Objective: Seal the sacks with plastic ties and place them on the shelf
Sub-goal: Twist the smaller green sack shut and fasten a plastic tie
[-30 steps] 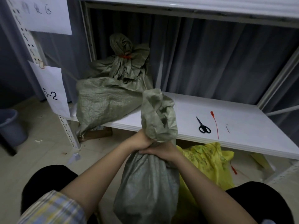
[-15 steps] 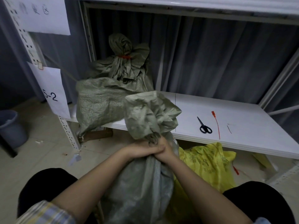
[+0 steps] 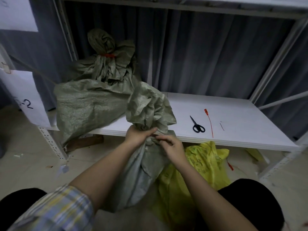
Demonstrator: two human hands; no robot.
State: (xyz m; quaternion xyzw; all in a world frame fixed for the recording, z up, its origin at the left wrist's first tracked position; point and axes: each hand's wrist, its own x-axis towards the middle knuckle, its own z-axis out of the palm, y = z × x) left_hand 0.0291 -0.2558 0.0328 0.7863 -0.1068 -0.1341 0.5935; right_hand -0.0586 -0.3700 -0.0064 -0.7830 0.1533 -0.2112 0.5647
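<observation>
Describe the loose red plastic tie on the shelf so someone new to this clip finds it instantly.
Start at the white shelf board and look right of the green sacks. A pair of black-handled scissors lies there; the red tie lies just right of them. It is a long thin strip with a small tab at its far end, unlike the short red scrap beyond.
</observation>
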